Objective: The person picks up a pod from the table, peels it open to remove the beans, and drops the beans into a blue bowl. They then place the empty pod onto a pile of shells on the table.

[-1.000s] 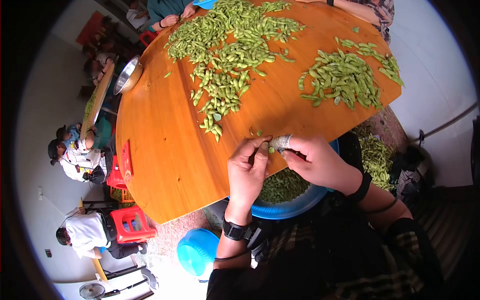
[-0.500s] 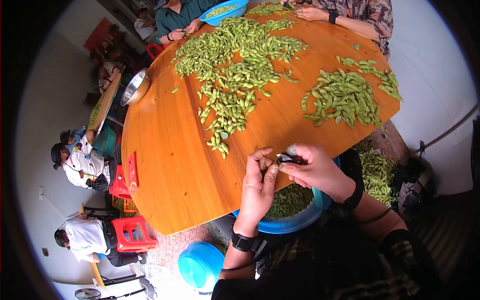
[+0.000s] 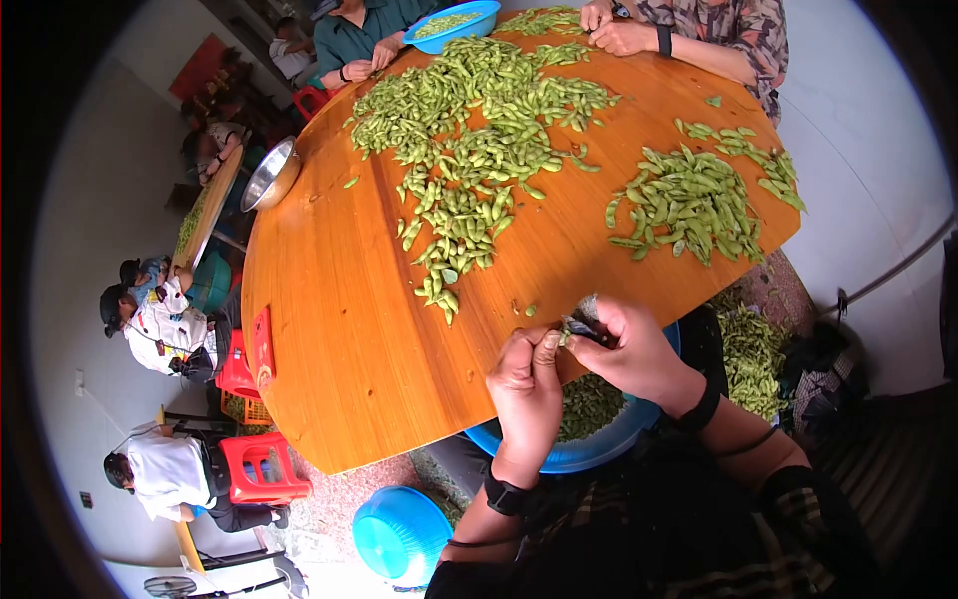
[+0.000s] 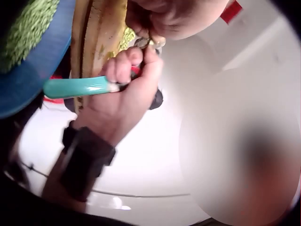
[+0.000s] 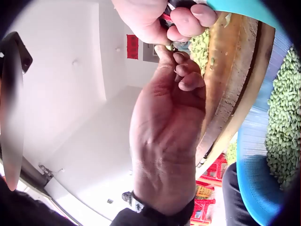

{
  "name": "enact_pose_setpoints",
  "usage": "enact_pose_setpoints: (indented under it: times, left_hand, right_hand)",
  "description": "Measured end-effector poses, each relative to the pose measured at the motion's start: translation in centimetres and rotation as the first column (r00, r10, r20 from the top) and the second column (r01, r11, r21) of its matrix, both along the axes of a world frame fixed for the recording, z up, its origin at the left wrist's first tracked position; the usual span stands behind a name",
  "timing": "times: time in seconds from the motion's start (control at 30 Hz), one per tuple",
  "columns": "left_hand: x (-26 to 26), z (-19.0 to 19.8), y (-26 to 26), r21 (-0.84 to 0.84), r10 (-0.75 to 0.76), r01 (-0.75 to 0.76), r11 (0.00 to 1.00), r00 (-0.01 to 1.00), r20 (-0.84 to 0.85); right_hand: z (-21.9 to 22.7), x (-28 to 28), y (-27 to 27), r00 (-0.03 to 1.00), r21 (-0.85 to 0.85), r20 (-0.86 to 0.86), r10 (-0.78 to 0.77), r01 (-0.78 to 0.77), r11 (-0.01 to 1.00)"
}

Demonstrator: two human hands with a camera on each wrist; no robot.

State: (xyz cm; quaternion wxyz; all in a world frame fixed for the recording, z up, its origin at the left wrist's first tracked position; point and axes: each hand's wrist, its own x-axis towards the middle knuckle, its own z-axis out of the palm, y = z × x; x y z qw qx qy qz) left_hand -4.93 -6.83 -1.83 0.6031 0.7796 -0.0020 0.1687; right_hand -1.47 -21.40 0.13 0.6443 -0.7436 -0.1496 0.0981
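In the head view my left hand (image 3: 527,387) meets my right hand (image 3: 647,357) over the near table edge. The left thumb and fingers pinch a small green bean pod (image 3: 565,340), mostly covered by fingertips. My right hand grips a tool with a long teal handle (image 4: 77,88), and a dark part of it shows beside the pod. Red shows between the gripping fingers, and the hand hides the rest of the tool, so I cannot tell its kind. Below the hands stands a blue basin (image 3: 609,446) of shelled green beans (image 5: 283,117).
A large pile of edamame pods (image 3: 479,140) covers the table's (image 3: 349,329) far middle. Another pod heap (image 3: 689,205) lies at the right. Two people sit across, beside a blue bowl (image 3: 449,32). A metal bowl (image 3: 269,177) stands at the left edge, a blue basin (image 3: 399,534) on the floor.
The head view has tilted, bringing more of the table's far side into sight. My left fingers, more spread half a second ago, have drawn in around the pod beside the tool.
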Motion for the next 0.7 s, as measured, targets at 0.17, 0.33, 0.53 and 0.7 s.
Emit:
enact_pose_setpoints:
  times: [0.17,0.33,0.53,0.7]
  left_hand:
    - [-0.7,1.2,-0.5,0.211,0.023,-0.032,0.977,0.999,0.046]
    - [-0.9,2.3,0.4,-0.085,-0.164,0.148,0.985,0.961,-0.224]
    - [-0.5,2.0,1.0,-0.429,-0.321,0.191,0.883,0.913,-0.254]
    - [-0.2,0.5,0.7,-0.389,-0.271,0.194,0.900,0.950,-0.155]
  right_hand:
    - [0.6,-0.5,0.1,1.000,-0.030,0.006,-0.015,0.015,0.999]
    - [0.2,-0.2,-0.3,0.993,0.071,-0.105,0.051,-0.043,0.996]
    - [-0.5,0.2,-0.5,0.980,0.119,-0.164,0.114,-0.095,0.988]
    - [1.0,-0.3,-0.5,0.981,-0.123,0.179,0.075,-0.053,0.991]
